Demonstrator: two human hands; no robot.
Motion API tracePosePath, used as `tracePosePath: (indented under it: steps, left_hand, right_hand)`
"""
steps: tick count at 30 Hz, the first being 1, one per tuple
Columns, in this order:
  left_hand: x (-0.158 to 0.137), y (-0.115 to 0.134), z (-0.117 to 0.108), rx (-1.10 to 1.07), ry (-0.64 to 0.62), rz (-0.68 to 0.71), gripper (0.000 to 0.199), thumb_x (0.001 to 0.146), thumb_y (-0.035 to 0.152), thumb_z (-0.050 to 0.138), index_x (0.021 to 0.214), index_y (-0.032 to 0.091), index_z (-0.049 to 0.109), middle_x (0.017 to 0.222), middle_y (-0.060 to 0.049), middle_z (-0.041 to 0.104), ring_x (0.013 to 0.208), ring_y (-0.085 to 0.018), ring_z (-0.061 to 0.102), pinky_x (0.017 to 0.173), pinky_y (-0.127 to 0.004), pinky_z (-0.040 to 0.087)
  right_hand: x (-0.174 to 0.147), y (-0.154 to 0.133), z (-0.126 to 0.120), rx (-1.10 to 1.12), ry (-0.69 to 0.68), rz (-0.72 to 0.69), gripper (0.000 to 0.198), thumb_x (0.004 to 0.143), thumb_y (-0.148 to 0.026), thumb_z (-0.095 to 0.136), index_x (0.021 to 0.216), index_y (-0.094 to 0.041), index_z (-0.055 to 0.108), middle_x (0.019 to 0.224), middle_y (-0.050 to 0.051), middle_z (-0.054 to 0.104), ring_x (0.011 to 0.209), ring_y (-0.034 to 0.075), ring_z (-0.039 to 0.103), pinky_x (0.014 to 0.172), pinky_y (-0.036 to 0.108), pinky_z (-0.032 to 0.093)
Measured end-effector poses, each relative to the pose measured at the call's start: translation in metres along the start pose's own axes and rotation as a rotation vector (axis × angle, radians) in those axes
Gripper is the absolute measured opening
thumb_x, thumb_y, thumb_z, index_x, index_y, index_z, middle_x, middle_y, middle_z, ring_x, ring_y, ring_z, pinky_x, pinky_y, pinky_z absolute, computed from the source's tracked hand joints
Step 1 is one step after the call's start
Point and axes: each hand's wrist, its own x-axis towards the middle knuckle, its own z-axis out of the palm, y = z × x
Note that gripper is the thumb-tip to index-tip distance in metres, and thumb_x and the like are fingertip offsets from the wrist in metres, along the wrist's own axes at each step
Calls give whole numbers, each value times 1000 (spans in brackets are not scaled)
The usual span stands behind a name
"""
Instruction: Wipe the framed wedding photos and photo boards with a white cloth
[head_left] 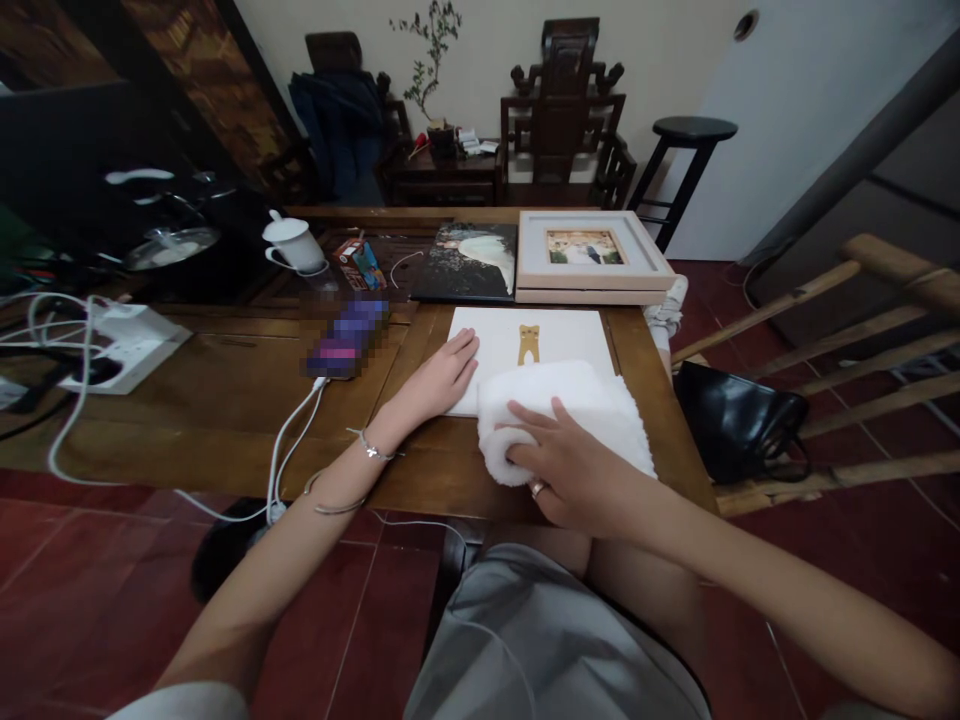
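A flat white board lies near the table's front edge, with a golden bear-shaped figure in its upper middle. My left hand rests on the board's left edge, fingers stretched out and holding nothing. Over the board's lower right part is a fluffy white cloth, bunched into a rolled fold at its left end. My right hand grips that fold, fingers on top and partly tucked into it. The board's lower right corner is hidden under the cloth.
Behind the board are a dark picture panel and a pale framed picture. To the left stand a lit phone on a cable, a small box, a white lidded cup and a power strip. A wooden chair stands right.
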Motion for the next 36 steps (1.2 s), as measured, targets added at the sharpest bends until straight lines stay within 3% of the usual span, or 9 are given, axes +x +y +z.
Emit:
tracePosePath:
  steps: [4, 7, 13, 15, 21, 28, 32, 36]
  left_hand:
    - [0, 2, -2, -18, -14, -11, 48, 102, 27, 33, 144, 7, 47, 159, -20, 38, 151, -28, 32, 125, -48, 26]
    - [1, 4, -3, -19, -14, -25, 49, 102, 27, 32, 143, 5, 47, 159, -22, 38, 151, -28, 32, 125, -47, 25]
    - [0, 2, -2, -35, 6, -10, 48, 102, 28, 34, 143, 7, 48, 158, -20, 40, 150, -27, 33, 125, -47, 26]
    - [0, 3, -2, -32, 2, -14, 48, 103, 28, 33, 142, 6, 48, 158, -21, 40, 150, -27, 33, 125, -46, 25]
    - [0, 7, -5, -29, -10, -30, 48, 103, 28, 33, 143, 5, 47, 158, -21, 39, 150, -28, 33, 125, -46, 26]
    - [0, 7, -5, -19, -13, -36, 48, 103, 27, 33, 143, 7, 48, 159, -19, 39, 150, -27, 32, 125, -47, 26]
    - [0, 5, -4, -12, -2, -22, 48, 102, 27, 33, 143, 7, 49, 158, -19, 41, 150, -27, 34, 125, -47, 26]
    - [0, 4, -4, -34, 1, -28, 49, 100, 24, 34, 143, 7, 49, 158, -18, 41, 150, -26, 35, 125, -47, 27]
  right_hand:
    - [11, 20, -6, 7, 54, 62, 26, 79, -6, 48, 97, -17, 63, 136, 22, 61, 135, 33, 52, 116, 60, 30]
    - [29, 41, -13, -36, 98, 117, 26, 80, -6, 47, 99, -17, 63, 141, 22, 57, 128, 34, 56, 113, 56, 34]
    - [66, 78, -31, -132, 209, 193, 26, 82, -8, 42, 96, -17, 61, 109, 17, 69, 105, 31, 63, 97, 47, 41]
    - [70, 83, -35, -133, 225, 192, 25, 81, -8, 42, 94, -17, 61, 107, 17, 69, 103, 30, 62, 94, 45, 42]
    - [51, 70, -28, -129, 135, 117, 24, 80, -5, 43, 92, -17, 60, 132, 23, 61, 126, 35, 55, 108, 57, 34]
    - [13, 36, -12, -15, 72, 9, 23, 75, -3, 48, 85, -21, 58, 128, 18, 65, 138, 33, 48, 117, 59, 27]
    - [14, 26, -15, 5, 17, -31, 24, 77, -5, 45, 87, -22, 58, 108, 13, 70, 132, 31, 52, 115, 58, 29]
    - [38, 32, -25, -65, 17, 53, 25, 79, -6, 44, 92, -20, 61, 101, 13, 69, 105, 29, 62, 100, 48, 41]
